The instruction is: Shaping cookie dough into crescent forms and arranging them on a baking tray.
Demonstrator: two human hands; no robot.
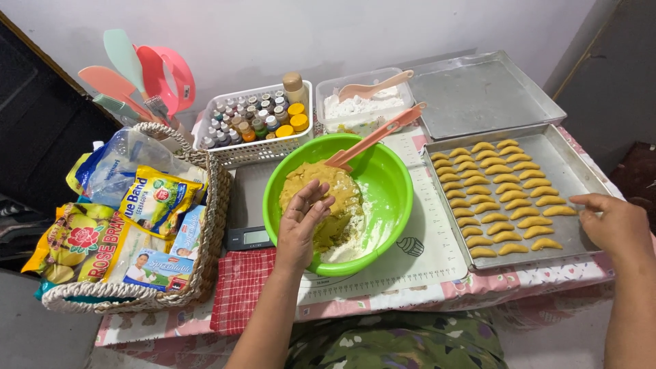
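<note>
Tan dough (321,195) sits as a soft mound in a green bowl (389,184) at table centre, w/ loose white flour beside it and a pink spatula (372,139) leaning in. Left hand (301,222) rests on the dough, fingers loosely spread and curled, pinching nothing yet. Dough looks pliable, slightly crumbly, prob. a bit greasy; best taken by pinching a small lump off the top edge, not lifting the whole mass. Right hand (611,220) lies at the near right corner of a metal tray (577,171), fingers relaxed and open, touching the rim, holding nothing. Tray carries rows of small crescent dough pieces (495,188), likely fragile and easy to dent. Left of the bowl: woven basket (205,225) w/ yellow, blue and clear plastic packets (130,219), labels showing a rose, a fruit and a person. Behind: white crate of small bottles (253,123), colour caps, and a clear flour tub (362,102).
</note>
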